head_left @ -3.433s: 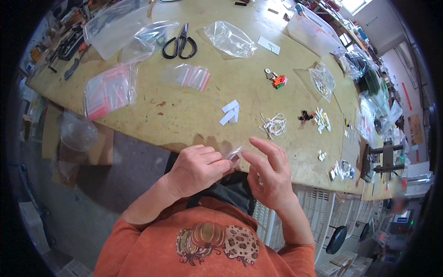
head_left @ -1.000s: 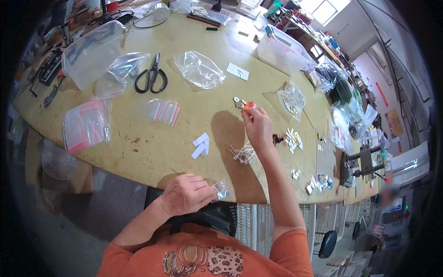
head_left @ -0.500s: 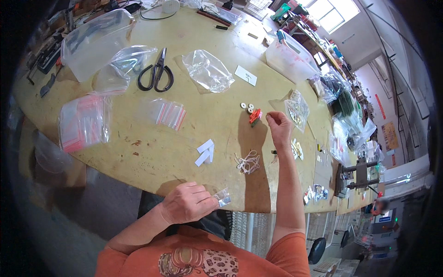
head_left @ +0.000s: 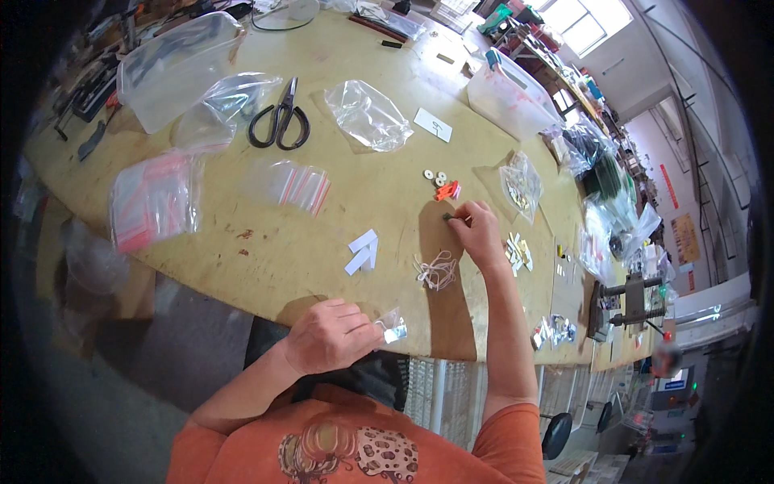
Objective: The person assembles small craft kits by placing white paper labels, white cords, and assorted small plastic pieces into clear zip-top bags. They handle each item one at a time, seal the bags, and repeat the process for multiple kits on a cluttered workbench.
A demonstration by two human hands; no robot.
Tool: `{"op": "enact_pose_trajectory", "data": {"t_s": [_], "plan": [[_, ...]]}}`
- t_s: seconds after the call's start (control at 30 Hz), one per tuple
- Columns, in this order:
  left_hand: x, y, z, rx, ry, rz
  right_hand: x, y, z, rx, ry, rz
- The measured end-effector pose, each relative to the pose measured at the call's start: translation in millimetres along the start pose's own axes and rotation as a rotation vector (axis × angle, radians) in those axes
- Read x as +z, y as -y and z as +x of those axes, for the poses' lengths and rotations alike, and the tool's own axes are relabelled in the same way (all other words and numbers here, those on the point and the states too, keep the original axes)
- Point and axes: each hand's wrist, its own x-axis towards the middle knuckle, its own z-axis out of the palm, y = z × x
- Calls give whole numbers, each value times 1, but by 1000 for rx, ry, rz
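My left hand (head_left: 332, 337) is closed at the table's front edge, pinching a small clear plastic bag (head_left: 394, 331) with something silvery and pale inside. Farther right, my right hand (head_left: 477, 232) has its thumb and fingertips pinched at a small dark green piece (head_left: 447, 216) on or just over the tabletop. Just beyond those fingertips lie several small orange pieces (head_left: 447, 191) and white round discs (head_left: 430, 174). A loose bundle of white cord (head_left: 436, 271) rests nearer to me. White paper strips (head_left: 362, 252) overlap each other between the two hands.
Left on the table are black-handled scissors (head_left: 279, 127), small zip bags (head_left: 302, 188), a larger pack of zip bags (head_left: 155, 202) and a clear tub (head_left: 179, 73). Rightward lie pale pieces (head_left: 518, 252), a bag of parts (head_left: 522, 187) and another tub (head_left: 509, 97).
My right hand has moved left and nearer to me, onto the green piece beside the orange pieces. My left hand keeps the small bag in about the same place.
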Motion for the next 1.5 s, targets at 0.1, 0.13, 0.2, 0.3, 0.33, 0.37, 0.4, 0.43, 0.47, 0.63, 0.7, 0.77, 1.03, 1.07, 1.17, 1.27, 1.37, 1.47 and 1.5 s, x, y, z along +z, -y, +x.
{"op": "enact_pose_trajectory", "data": {"t_s": [0.1,0.13,0.2,0.3,0.33,0.37,0.4,0.43,0.47,0.63,0.7,0.77,1.03,1.07,1.17,1.27,1.37,1.47,1.5], "plan": [[2,-2,0,-26,-20,3,-5,14,-18,144,-1,119],[1,-3,2,-35,-24,4,-10,24,-25,221,3,176],[3,-3,1,-53,-46,-4,-23,62,-46,236,59,363],[2,-4,2,-60,-25,1,-38,112,-90,157,229,605],[3,-4,0,-67,-21,11,-40,125,-101,47,286,568],[4,-5,1,-58,-22,24,-43,134,-110,-39,343,508],[5,-6,1,-49,-23,38,-45,146,-117,-107,325,457],[5,-7,2,-37,-24,53,-44,154,-123,-174,303,404],[5,-9,2,-24,7,83,-41,154,-127,-200,284,348],[5,-24,4,44,-8,79,-37,156,-142,-220,385,209],[6,-27,3,48,-13,79,-36,160,-144,-191,368,240],[5,-27,2,43,-2,93,-36,158,-144,-111,371,394],[1,-35,8,81,79,104,-33,150,-163,-229,382,218],[1,-37,8,88,92,95,-31,148,-164,-239,416,233],[6,-37,8,129,112,59,-33,141,-165,-235,507,298],[9,-36,9,123,120,39,-39,140,-171,-80,531,349],[11,-39,17,133,114,4,-44,143,-176,-108,502,184],[13,-40,20,157,147,-6,-46,138,-178,-217,517,79],[14,-40,21,165,163,-5,-47,134,-178,-247,533,71]]}}
